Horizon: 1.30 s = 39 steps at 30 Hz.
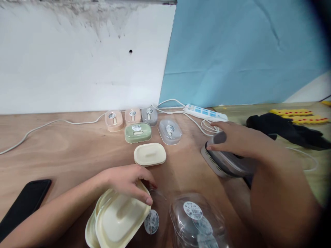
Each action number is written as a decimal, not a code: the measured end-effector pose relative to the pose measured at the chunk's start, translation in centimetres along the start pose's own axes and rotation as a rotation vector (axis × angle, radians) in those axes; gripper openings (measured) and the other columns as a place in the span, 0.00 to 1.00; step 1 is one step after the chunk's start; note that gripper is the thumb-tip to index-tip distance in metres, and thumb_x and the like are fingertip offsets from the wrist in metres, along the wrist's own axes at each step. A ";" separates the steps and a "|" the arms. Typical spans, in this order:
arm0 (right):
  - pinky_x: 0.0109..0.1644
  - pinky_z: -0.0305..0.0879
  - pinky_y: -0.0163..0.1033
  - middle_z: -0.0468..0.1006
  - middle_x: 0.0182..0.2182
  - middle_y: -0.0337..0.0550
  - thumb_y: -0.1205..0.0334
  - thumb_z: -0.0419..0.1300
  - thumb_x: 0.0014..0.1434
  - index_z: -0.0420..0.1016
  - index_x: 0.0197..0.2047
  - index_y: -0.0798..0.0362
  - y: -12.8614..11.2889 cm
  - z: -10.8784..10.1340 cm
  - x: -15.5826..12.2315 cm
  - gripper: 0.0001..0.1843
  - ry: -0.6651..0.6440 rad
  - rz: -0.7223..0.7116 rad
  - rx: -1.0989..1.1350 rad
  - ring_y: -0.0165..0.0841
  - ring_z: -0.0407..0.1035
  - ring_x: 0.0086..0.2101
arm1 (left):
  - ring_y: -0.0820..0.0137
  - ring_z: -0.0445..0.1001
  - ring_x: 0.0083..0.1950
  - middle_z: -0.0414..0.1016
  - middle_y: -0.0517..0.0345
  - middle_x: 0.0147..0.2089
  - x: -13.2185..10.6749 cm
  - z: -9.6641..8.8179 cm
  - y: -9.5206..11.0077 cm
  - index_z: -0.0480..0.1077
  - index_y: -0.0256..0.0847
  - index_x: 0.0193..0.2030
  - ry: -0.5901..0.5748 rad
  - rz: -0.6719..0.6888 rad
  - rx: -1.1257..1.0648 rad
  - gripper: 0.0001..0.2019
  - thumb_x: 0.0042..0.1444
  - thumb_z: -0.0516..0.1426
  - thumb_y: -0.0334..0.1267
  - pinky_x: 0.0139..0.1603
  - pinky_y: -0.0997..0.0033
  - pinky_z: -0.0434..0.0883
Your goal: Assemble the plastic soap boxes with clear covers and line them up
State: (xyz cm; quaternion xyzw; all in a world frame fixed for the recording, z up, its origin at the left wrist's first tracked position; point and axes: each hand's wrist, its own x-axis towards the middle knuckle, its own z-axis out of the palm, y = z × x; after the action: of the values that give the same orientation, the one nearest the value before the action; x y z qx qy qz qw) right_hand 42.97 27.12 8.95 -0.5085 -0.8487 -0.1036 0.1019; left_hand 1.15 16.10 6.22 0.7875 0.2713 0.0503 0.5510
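Observation:
My left hand rests with curled fingers on a stack of cream plastic soap-box parts near the table's front edge, gripping the top piece. My right hand lies over a grey soap box at the right, its fingers wrapped over the lid. A cream box sits alone between the hands and the back row. Clear plastic lids with round stickers are stacked at the bottom centre.
Along the back stand two pink boxes, a green one and two grey ones. A white power strip with cables lies behind. A black phone is at the left, dark cloth and yellow items at the right.

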 end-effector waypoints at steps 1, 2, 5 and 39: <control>0.30 0.74 0.58 0.82 0.43 0.54 0.31 0.70 0.43 0.72 0.57 0.47 -0.3 -0.5 0.1 0.43 -0.012 0.016 -0.031 0.56 0.78 0.33 | 0.58 0.78 0.54 0.80 0.47 0.54 -0.1 -0.2 0.0 0.77 0.40 0.54 0.020 -0.002 -0.049 0.24 0.54 0.67 0.49 0.54 0.63 0.73; 0.30 0.74 0.58 0.82 0.43 0.53 0.33 0.70 0.44 0.73 0.56 0.47 -0.9 -1.2 0.1 0.42 -0.013 0.038 -0.049 0.55 0.78 0.33 | 0.59 0.78 0.54 0.79 0.47 0.54 -0.2 -0.5 0.0 0.76 0.40 0.54 0.054 -0.005 -0.103 0.23 0.55 0.66 0.49 0.53 0.63 0.74; 0.38 0.75 0.64 0.81 0.42 0.52 0.37 0.70 0.46 0.72 0.56 0.46 -3.8 -4.5 0.0 0.38 0.054 0.103 -0.053 0.58 0.77 0.38 | 0.63 0.78 0.50 0.80 0.47 0.53 -0.4 -1.4 -0.4 0.75 0.38 0.53 0.229 -0.006 -0.229 0.20 0.59 0.63 0.47 0.49 0.65 0.74; 0.63 0.66 0.56 0.74 0.60 0.56 0.48 0.73 0.49 0.67 0.66 0.49 -15.9 8.0 3.6 0.43 0.225 -0.308 0.891 0.49 0.70 0.58 | 0.73 0.73 0.24 0.74 0.60 0.29 -0.6 -4.0 -6.1 0.70 0.35 0.57 0.802 0.034 -0.496 0.26 0.57 0.63 0.50 0.22 0.77 0.70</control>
State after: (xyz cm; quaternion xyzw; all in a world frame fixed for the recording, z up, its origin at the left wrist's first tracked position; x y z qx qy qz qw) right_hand 26.74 25.07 1.15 -0.2697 -0.8596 0.2018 0.3843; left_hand -3.17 20.67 2.49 0.5548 0.4297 0.4229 0.5733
